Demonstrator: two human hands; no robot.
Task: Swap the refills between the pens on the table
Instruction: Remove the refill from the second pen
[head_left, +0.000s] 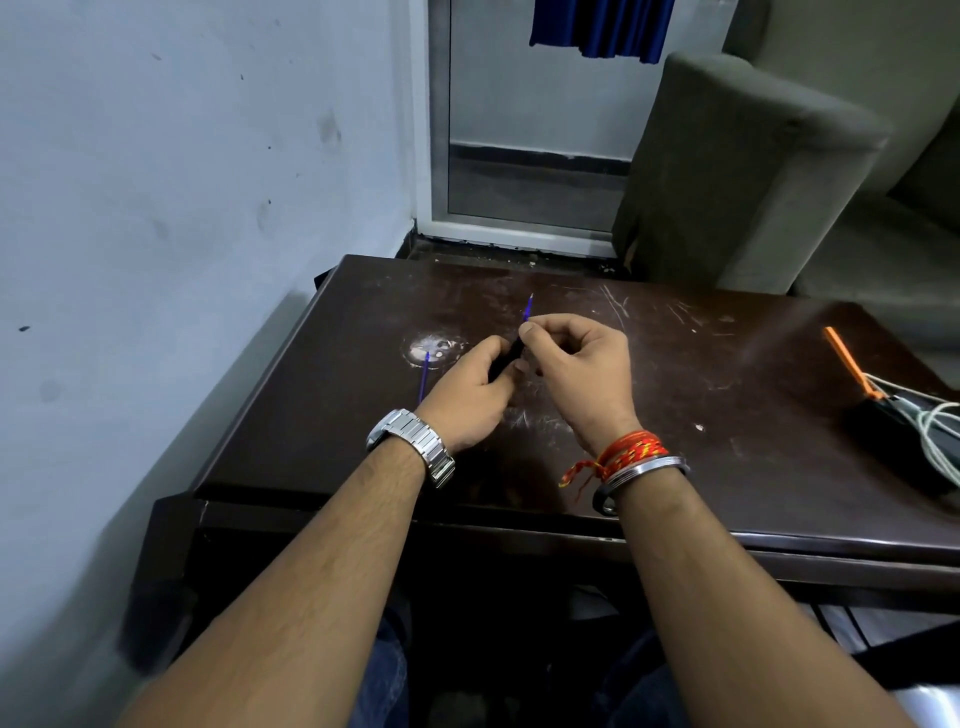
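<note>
Over the middle of the dark table (675, 467) my left hand (475, 389) grips a black pen barrel (508, 358). My right hand (576, 364) pinches a thin blue refill (528, 307) that sticks up and away out of the barrel's far end. A second blue refill (424, 376) lies loose on the table just left of my left hand, partly hidden by it. No other pen body shows near my hands.
An orange-handled tool (847, 358) and a black object with white cables (930, 431) lie at the table's right edge. A wall runs along the left side. A grey sofa (753, 171) stands behind the table on the right.
</note>
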